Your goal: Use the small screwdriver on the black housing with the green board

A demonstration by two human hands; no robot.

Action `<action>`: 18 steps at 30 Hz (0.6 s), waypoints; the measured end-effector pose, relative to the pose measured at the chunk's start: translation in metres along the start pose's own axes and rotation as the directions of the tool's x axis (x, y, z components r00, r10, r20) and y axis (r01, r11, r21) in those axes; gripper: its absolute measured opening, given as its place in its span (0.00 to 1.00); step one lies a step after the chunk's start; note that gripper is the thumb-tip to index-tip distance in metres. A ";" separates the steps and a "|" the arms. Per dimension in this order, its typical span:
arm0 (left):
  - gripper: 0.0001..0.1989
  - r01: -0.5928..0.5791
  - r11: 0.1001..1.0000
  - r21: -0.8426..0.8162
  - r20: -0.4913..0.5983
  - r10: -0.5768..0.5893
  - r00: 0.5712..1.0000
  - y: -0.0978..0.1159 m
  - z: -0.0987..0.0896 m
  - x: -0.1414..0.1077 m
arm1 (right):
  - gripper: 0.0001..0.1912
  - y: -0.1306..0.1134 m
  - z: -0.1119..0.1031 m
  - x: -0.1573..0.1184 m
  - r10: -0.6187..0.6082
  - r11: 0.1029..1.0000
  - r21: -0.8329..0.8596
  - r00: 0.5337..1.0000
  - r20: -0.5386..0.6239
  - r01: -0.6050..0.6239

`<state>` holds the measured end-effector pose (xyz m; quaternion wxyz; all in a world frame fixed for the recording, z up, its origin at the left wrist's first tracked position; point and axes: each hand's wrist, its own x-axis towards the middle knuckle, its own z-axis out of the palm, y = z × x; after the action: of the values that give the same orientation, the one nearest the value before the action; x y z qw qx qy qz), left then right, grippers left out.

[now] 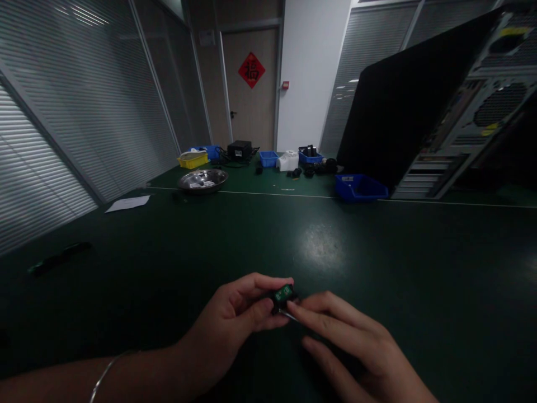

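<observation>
Near the lower middle of the head view, my left hand (239,313) grips a small black part with a green circuit board (284,293) between thumb and fingers. My right hand (348,330) touches the part from the right, its index fingertip against the lower edge of the board. A thin silvery piece (288,315) sticks out under that fingertip; its far end is hidden by the fingers, so what it is I cannot make out. The hands are just above the dark green table (210,240).
A metal bowl (203,180), white paper (128,204) and a dark elongated tool (59,258) lie to the left. Toward the back are a yellow bin (193,162), a white device (287,161) and a blue tray (361,189). A computer case (453,123) stands at right.
</observation>
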<state>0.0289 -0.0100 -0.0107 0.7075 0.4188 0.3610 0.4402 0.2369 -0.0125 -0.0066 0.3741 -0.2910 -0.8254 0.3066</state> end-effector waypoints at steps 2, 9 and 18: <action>0.11 -0.005 1.000 0.013 0.011 0.005 1.000 0.001 0.001 -0.001 | 0.29 -0.001 0.000 0.000 0.007 1.000 0.013 1.000 0.004 -0.007; 0.12 -0.043 0.996 0.083 0.037 0.040 0.999 0.000 0.005 0.000 | 0.24 -0.004 -0.002 0.000 0.060 0.996 0.063 0.996 0.073 -0.065; 0.17 -0.026 0.972 0.233 0.050 0.014 0.999 0.000 0.004 -0.001 | 0.24 -0.005 -0.004 -0.001 0.062 0.993 0.096 0.996 0.064 -0.068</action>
<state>0.0318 -0.0118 -0.0091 0.6572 0.5134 0.3889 0.3915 0.2393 -0.0156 -0.0013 0.3526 -0.2895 -0.8104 0.3676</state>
